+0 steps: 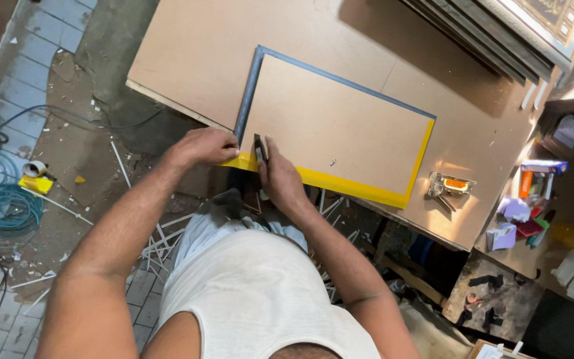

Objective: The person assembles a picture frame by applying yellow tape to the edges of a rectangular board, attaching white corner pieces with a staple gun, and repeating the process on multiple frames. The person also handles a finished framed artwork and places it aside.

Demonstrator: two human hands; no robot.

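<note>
The person wears a white sleeveless undershirt (254,292), arms bare.

small blue and orange box (538,174), right of table

Both bare arms reached forward from the body, elbows bent outward. The left hand (206,146) lay palm down, fingers curled and pressed flat at their tips. The right hand (278,178) sat just beside it, knuckles up, its fingers pinched together around something slim and dark.

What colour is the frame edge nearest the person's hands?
Bright yellow; the frame edge shows best in the head view, the only one.
</note>
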